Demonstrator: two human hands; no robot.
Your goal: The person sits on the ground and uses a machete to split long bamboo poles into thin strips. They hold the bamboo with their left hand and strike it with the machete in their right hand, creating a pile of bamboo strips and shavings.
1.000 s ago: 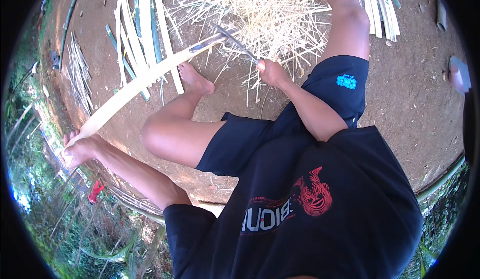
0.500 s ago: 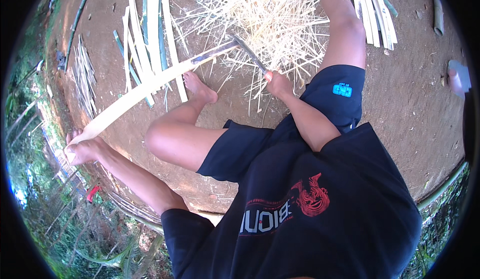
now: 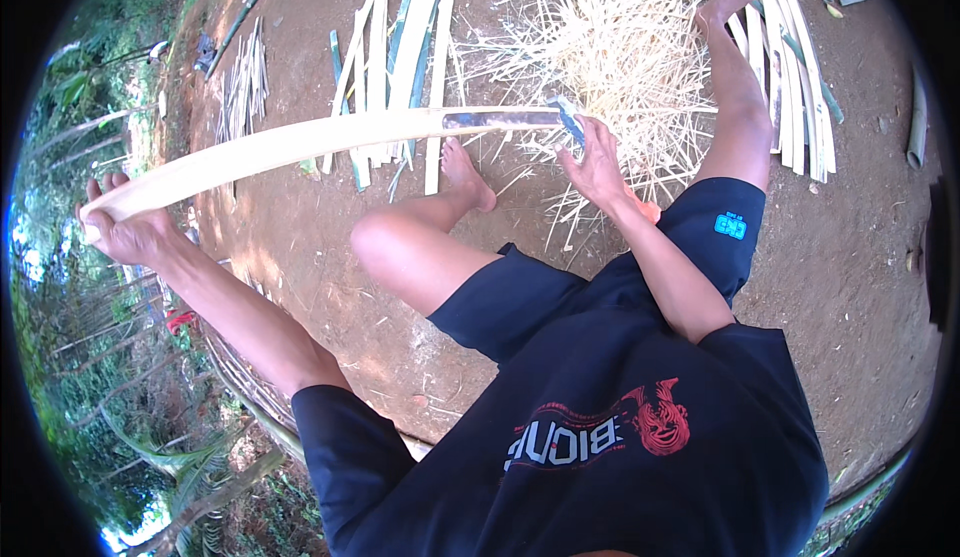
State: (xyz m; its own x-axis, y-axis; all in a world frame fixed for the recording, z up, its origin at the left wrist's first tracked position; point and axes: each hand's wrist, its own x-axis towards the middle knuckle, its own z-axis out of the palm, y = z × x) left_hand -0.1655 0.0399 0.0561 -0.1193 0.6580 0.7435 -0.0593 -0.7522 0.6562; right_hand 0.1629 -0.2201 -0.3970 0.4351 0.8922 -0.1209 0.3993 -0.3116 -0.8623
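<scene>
My left hand [image 3: 130, 222] is closed round the left end of a long, pale bamboo strip [image 3: 290, 152]. The strip arches across in front of me, and a dark patch [image 3: 500, 119] shows near its right end. There my right hand [image 3: 600, 167] holds a knife loosely, thumb and fingers partly spread. The knife's grey-blue blade [image 3: 571, 122] meets the end of the strip. Something orange, apparently its handle, shows beside my wrist; the palm hides the rest of the grip.
A heap of pale shavings [image 3: 635, 37] lies between my feet. Split bamboo slats [image 3: 375, 57] rest on the ground at left, with more slats [image 3: 795, 87] by my right foot. A bundle of thin sticks [image 3: 243, 72] lies farther left. Green plants border the left side.
The strip's right end and my right hand have moved right and slightly up in the picture. My right fingers have loosened from a tighter grip. The whole view has shifted too.
</scene>
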